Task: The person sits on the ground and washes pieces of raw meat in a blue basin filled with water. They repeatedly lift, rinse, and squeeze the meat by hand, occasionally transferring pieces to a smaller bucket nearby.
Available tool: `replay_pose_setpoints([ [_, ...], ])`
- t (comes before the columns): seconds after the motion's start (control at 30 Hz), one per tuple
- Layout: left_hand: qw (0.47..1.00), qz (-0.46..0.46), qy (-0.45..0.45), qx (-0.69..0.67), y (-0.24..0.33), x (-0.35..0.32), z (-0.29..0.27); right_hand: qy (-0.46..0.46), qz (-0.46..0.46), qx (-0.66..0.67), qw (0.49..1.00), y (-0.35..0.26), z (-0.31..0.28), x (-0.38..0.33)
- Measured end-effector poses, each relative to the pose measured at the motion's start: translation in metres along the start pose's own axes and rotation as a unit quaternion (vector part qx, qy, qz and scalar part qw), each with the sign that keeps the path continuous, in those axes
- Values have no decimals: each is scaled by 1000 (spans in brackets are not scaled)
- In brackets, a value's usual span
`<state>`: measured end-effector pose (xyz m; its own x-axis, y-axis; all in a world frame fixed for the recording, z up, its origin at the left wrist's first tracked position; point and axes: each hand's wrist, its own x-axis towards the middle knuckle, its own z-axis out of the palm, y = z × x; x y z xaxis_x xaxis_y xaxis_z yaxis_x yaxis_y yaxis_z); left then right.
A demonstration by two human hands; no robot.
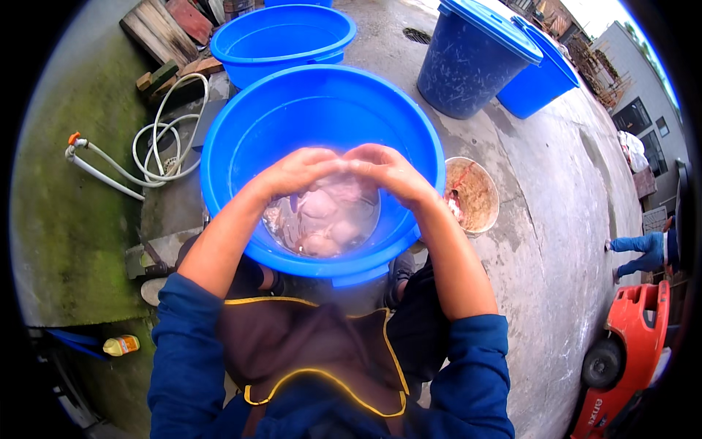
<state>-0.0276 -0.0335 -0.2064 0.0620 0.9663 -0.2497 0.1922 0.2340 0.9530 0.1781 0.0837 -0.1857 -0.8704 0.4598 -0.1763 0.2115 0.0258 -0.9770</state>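
A large round blue tub (322, 121) stands in front of my knees. Pale pink, rounded pieces of meat (322, 219) lie in cloudy water at its bottom. My left hand (303, 172) and my right hand (385, 172) meet above the meat, their bent fingers touching at the tips. Wet, pinkish matter shows just beneath the fingers, but glare and blur hide what they grip. Beside the left hand's fingers is a small purplish bit that I cannot identify.
A whitish bucket (496, 190) with brownish, reddish contents stands right of the tub. Behind is another blue tub (281, 33); farther right, a lidded blue barrel (468, 69). A pale hose (157, 146) coils at left. A red forklift (629, 336) and a person (643, 251) are at far right.
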Motion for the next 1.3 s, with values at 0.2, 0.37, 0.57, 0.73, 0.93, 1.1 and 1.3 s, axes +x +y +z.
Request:
replay_pose_setpoints([
  [0.2,999,18,-17,-31,-4,4,-1,-19,-12,-125,992,10,0,-4],
  [0.37,984,54,-36,-166,-4,1,-3,-34,-95,-59,993,14,8,-6],
  [0.57,960,90,-50,-260,-4,2,-5,-70,-27,28,997,7,11,-4],
  [0.73,970,96,3,-222,-9,3,-7,-59,12,87,994,2,11,-7],
  [0.93,981,70,3,-183,-7,4,-5,-52,64,202,976,-1,14,-7],
  [1.1,998,33,-17,-44,-5,1,4,-45,66,198,977,-1,7,-2],
  [1.3,998,47,32,-1,-2,3,7,-19,1,65,998,-2,0,-5],
])
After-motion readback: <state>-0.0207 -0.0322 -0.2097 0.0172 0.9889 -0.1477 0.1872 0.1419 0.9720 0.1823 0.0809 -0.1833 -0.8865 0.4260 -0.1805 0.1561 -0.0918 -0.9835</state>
